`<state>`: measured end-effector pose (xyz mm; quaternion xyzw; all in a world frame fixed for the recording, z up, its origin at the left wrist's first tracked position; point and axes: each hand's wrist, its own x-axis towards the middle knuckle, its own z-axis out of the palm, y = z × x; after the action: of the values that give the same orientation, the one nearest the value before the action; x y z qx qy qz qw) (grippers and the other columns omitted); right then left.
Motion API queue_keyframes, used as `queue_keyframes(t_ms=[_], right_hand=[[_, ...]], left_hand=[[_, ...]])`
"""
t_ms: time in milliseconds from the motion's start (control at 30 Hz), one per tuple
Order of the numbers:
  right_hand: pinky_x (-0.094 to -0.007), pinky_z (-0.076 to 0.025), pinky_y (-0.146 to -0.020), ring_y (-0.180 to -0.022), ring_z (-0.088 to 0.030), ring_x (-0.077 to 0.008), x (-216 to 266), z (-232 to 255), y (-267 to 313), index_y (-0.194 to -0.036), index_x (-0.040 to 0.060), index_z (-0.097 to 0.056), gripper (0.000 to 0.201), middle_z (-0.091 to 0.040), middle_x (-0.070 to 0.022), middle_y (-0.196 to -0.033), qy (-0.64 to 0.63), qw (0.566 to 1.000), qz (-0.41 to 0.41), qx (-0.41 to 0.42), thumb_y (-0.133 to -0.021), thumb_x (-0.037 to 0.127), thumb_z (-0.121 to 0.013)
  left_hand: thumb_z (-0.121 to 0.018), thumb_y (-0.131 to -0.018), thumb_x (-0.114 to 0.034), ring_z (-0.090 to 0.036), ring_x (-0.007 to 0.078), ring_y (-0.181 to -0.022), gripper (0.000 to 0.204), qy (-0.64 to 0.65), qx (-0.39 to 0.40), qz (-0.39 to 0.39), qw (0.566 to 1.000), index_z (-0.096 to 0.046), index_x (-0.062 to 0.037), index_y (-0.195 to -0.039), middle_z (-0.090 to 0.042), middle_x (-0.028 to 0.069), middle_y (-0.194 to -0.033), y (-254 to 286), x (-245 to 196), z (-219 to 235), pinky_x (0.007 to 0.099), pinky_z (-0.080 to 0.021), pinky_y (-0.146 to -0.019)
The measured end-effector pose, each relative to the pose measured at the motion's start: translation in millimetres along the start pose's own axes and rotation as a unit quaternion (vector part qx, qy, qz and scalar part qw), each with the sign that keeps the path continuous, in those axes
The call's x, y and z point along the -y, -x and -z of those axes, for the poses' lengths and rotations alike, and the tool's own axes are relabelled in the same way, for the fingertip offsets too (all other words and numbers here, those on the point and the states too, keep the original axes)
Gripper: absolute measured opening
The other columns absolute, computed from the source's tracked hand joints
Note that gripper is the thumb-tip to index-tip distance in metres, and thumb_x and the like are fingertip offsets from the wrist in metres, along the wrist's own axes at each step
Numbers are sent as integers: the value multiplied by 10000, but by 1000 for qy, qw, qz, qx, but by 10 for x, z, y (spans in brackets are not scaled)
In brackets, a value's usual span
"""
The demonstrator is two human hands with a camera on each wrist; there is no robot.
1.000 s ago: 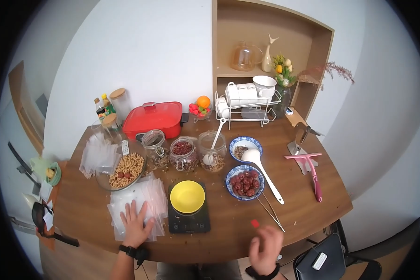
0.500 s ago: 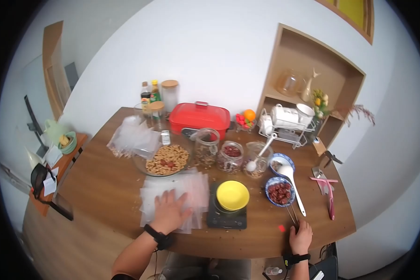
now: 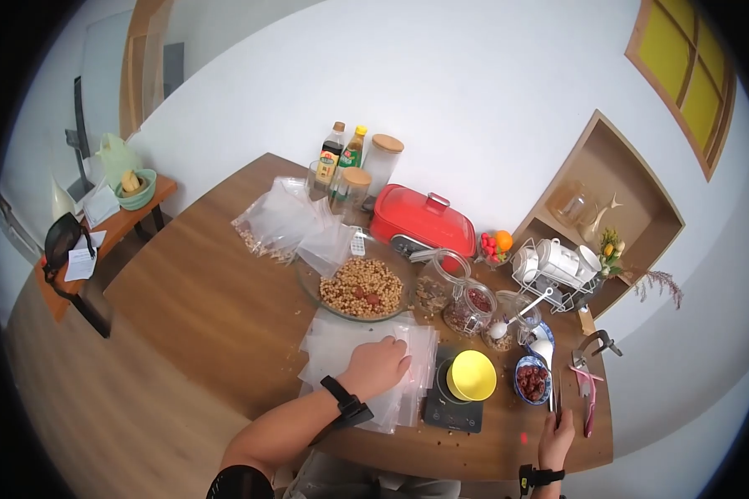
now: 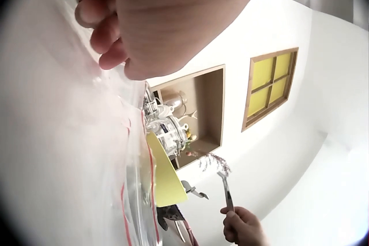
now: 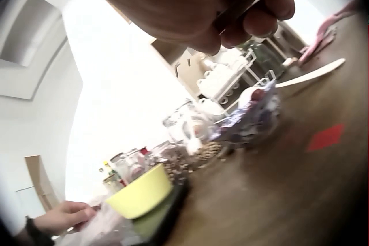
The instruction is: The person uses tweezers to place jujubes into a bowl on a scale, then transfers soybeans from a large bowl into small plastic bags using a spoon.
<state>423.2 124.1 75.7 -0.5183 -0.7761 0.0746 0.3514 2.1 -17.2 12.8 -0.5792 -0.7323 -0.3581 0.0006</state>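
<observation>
My left hand (image 3: pixel 379 366) is over the stack of clear plastic bags (image 3: pixel 329 345), its fingers curled at their pinkish side; the right wrist view shows its fingers and thumb pinching plastic. Metal tweezers (image 4: pixel 228 191) are gripped in my right hand (image 3: pixel 556 441), pointing up, near the table's front right. Just beyond that hand is a blue-patterned bowl of dark red dried pieces (image 3: pixel 531 380). Between the hands, a yellow bowl (image 3: pixel 472 376) sits on a black scale (image 3: pixel 453 416).
Behind the bags is a glass bowl of beige pieces (image 3: pixel 362 287). Several glass jars stand behind the scale, one (image 3: pixel 470 308) holding red pieces. A white ladle (image 3: pixel 543 349) and pink squeegee (image 3: pixel 591 407) lie at the right; a red cooker (image 3: pixel 424 220) stands at the back.
The head view has swung left. My left hand's spread fingers have curled at the bags. My right hand has taken hold of the tweezers and raised them off the table.
</observation>
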Motion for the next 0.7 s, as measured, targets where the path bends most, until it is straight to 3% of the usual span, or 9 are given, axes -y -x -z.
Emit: queue_keyframes(t_ms=[67,167,233,300,500,700], right_hand=[[-417,-547,-781,-830,-681,-350,650,-72,-85,-1236,-35,-668,232,-693,-231,-946,-57,998,38,18,-1016,34,-645],[-409,-548,-816,-880,-703,-389,1214,-438,-240,-1217,-38,-679,223,-717,-249,-1003,-30,984,158,70,-1008,32,-644],[-446,-550,-808,-898,-711,-430,1749,-672,-306,-1222,-26,-689,236,-717,-248,-985,-42,975,155,153,-1011,79,-666],[-526,-567,-785,-917,-712,-465,2363,-1041,-382,-1203,28,-705,238,-736,-238,-1010,-23,951,244,190,-1002,153,-683],[-494,-579,-656,-791,-719,-408,2900,-1527,-607,-1049,38,-664,173,-717,-183,-931,73,916,348,187,-973,186,-711],[-463,-574,-608,-734,-727,-370,2940,-1775,-749,-959,44,-629,182,-697,-157,-878,114,891,392,199,-962,200,-723]], left_hand=[[-657,-1027,-292,-731,365,-775,238,13,-17,-2,1000,-698,-73,-942,-735,134,-861,-39,67,-46,505,-574,-681],[-652,-1026,-283,-734,362,-724,223,27,-29,6,999,-704,-88,-931,-744,129,-779,-9,178,-74,516,-567,-646],[-651,-1025,-279,-735,360,-709,211,38,-35,15,999,-706,-94,-940,-744,129,-756,12,223,-96,519,-565,-634],[-649,-1026,-280,-733,367,-697,208,39,-31,31,998,-708,-97,-944,-741,132,-749,10,279,-99,522,-563,-624],[-644,-1028,-266,-717,369,-619,227,35,-26,30,999,-680,-81,-902,-716,145,-682,-41,285,-164,515,-560,-567],[-637,-1032,-259,-698,344,-551,227,23,-41,21,999,-674,-83,-894,-687,125,-619,-51,290,-220,495,-548,-516]])
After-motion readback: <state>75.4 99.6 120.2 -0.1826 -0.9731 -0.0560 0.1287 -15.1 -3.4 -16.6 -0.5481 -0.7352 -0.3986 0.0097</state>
